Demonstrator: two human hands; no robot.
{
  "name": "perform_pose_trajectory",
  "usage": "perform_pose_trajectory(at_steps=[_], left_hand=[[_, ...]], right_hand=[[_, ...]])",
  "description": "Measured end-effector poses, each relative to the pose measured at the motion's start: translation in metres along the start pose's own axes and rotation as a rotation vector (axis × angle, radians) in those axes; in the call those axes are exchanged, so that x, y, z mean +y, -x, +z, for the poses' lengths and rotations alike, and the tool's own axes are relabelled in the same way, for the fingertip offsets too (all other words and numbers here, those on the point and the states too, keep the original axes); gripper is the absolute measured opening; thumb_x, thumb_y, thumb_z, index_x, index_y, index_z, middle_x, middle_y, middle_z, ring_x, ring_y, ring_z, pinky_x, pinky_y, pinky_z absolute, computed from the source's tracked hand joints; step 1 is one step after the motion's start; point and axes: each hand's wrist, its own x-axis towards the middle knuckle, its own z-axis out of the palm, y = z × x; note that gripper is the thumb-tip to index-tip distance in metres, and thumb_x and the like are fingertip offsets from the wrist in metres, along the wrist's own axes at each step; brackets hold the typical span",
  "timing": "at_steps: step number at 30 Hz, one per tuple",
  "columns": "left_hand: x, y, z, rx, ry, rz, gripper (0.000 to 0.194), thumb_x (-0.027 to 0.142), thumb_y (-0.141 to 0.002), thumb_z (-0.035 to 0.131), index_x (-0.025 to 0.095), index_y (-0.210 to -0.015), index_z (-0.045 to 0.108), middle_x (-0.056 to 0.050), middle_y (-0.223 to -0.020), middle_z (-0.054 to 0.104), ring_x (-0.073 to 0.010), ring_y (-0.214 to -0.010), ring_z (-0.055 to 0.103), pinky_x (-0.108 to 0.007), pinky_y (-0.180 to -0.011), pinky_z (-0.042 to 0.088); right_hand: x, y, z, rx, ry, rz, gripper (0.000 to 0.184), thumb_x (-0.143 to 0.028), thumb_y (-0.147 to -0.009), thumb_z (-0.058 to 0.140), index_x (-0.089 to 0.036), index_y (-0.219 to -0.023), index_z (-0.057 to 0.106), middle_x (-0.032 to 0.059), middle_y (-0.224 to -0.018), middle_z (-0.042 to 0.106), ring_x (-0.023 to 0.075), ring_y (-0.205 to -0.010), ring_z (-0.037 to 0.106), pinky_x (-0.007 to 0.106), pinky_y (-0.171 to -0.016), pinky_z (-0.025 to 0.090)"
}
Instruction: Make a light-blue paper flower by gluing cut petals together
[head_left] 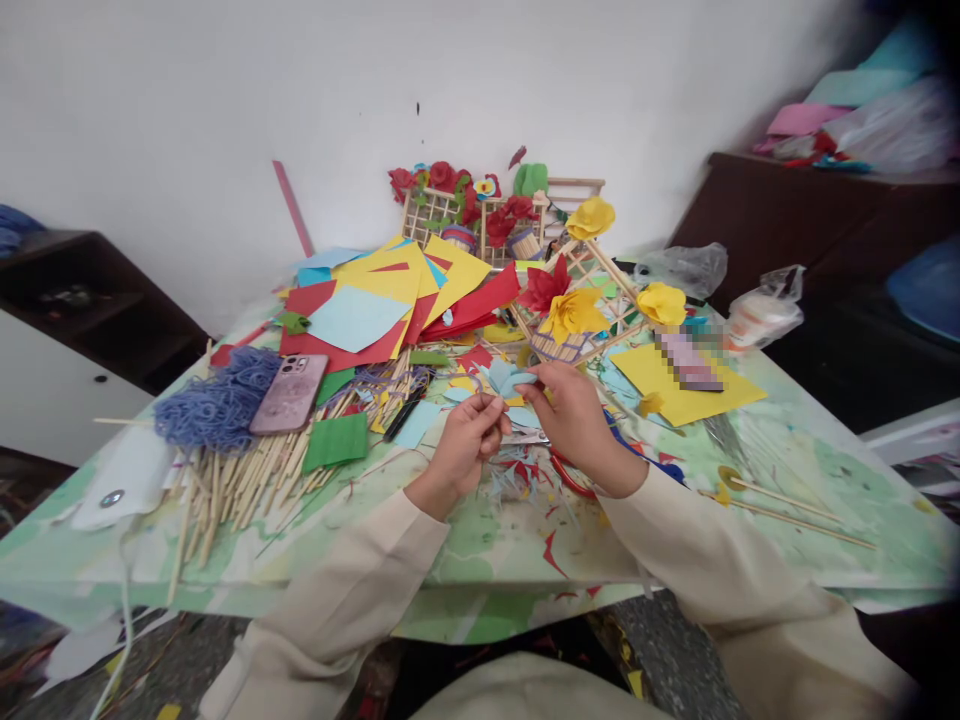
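Observation:
Between my hands, over the middle of the table, is a light blue paper flower [501, 377] with petals that fan upward. My left hand [469, 440] is closed in a pinch at the flower's base. From the right, my right hand [574, 415] pinches one of its petals between thumb and fingers. Below them lie scissors with red handles [574, 475], partly covered by my right hand, and a scatter of blue and red paper scraps [525, 480].
On the left are blue yarn [217, 400], a pink phone [289, 393], wooden sticks [255, 490] and a white glue gun-like device [124, 478]. Coloured paper sheets [360, 320] pile up behind. Stick frames with paper flowers [589, 315] stand by the wall. A yellow sheet [705, 400] lies right.

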Motion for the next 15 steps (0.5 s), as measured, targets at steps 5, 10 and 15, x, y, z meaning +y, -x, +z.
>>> perform_pose_trajectory(at_steps=[5, 10, 15], left_hand=[[-0.002, -0.001, -0.001, -0.007, -0.038, 0.052, 0.025, 0.036, -0.076, 0.065, 0.015, -0.076, 0.051, 0.004, -0.055, 0.055, 0.0004, -0.033, 0.028, -0.014, -0.035, 0.017], [-0.007, -0.001, -0.002, -0.01, -0.082, 0.255, 0.022, 0.034, -0.079, 0.062, 0.016, -0.071, 0.051, 0.003, -0.06, 0.058, -0.0025, -0.043, 0.036, -0.016, -0.044, 0.026], [-0.01, 0.002, -0.008, 0.139, -0.319, 0.436, 0.018, 0.027, -0.072, 0.066, 0.018, -0.061, 0.056, 0.001, -0.061, 0.059, -0.01, -0.059, 0.05, -0.022, -0.06, 0.041]], right_hand=[[0.001, 0.001, 0.0, 0.021, -0.016, -0.013, 0.013, -0.027, -0.085, 0.054, -0.018, -0.08, 0.061, 0.0061, -0.076, 0.063, 0.0214, -0.076, 0.056, 0.032, -0.068, 0.04], [-0.003, 0.006, -0.004, 0.134, -0.137, -0.001, 0.011, -0.028, -0.082, 0.059, -0.018, -0.087, 0.06, 0.0053, -0.083, 0.063, 0.0197, -0.081, 0.056, 0.031, -0.073, 0.042], [-0.021, 0.02, -0.014, 0.137, -0.386, 0.179, 0.015, -0.034, -0.083, 0.057, -0.019, -0.083, 0.058, 0.0036, -0.081, 0.062, 0.0171, -0.077, 0.055, 0.029, -0.071, 0.041]])
